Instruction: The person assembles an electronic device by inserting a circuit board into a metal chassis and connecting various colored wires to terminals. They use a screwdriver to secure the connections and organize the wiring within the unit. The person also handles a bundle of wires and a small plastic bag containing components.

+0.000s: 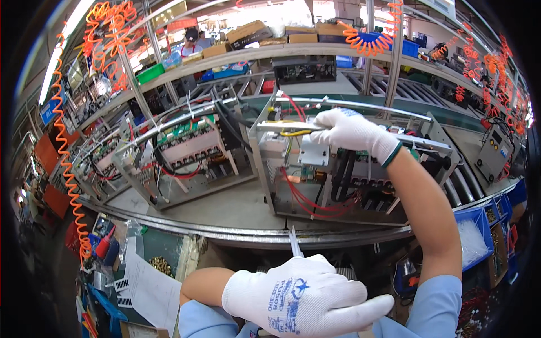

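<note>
- Head view: your right hand (355,134), in a white glove, is raised at the upper rail of the nearer open-frame electrical chassis (315,155), fingers bent beside a yellow wire (294,134). Whether the fingertips grip anything cannot be told.
- Said chassis stands upright on the grey worktop (239,203), ahead of you and right of centre; red wires (304,206) and thick black cables (341,180) hang inside it.
- Your left hand (296,296), likewise gloved, is low in front of your body, back of the hand upward, fingers toward the right. Pale slender strips (295,242) project beyond it; your grip on them is hidden.
- A second chassis (189,152), with a green circuit board (183,131), stands to the left.
- Lower left: a printed sheet (149,290) near brass-coloured fasteners (161,265).
- Right: a blue bin (472,216) containing whitish strands (470,242).
</note>
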`<state>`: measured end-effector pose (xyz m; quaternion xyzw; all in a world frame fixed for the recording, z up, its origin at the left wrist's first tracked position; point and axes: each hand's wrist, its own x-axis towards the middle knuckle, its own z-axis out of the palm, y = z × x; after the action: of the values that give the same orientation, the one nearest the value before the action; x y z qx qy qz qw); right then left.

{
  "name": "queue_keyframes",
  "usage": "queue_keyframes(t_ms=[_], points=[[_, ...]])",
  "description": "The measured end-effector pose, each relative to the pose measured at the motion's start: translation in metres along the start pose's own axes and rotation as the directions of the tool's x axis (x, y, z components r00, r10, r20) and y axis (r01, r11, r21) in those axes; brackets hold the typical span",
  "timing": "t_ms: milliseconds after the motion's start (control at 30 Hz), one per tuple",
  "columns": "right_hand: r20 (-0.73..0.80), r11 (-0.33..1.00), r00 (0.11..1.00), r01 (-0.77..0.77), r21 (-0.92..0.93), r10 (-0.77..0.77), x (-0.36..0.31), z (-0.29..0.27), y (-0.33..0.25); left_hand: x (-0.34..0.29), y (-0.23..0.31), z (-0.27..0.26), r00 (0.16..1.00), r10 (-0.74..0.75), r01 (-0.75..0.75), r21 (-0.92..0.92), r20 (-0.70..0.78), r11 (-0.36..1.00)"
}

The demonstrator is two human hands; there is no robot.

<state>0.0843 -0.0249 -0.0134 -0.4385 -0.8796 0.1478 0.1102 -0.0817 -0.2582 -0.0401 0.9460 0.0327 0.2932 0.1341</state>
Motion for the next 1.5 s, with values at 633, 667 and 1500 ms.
queue_keyframes(t_ms=[633,667,1500], points=[[0.02,0.999,0.999,-0.027,0.026,0.027,0.0,-0.001,-0.01,-0.024,-0.003,-0.011,0.977,0.096,-0.187,-0.551,-0.191,0.813],[0.01,0.999,0.999,-0.036,0.014,0.036,-0.002,-0.001,-0.007,-0.022,-0.01,-0.016,0.978,0.137,-0.201,-0.53,-0.157,0.824],[-0.129,0.997,0.989,0.067,-0.022,-0.07,0.012,0.002,0.011,0.015,-0.194,0.025,0.085,-0.868,0.191,-0.847,-0.489,0.495]])
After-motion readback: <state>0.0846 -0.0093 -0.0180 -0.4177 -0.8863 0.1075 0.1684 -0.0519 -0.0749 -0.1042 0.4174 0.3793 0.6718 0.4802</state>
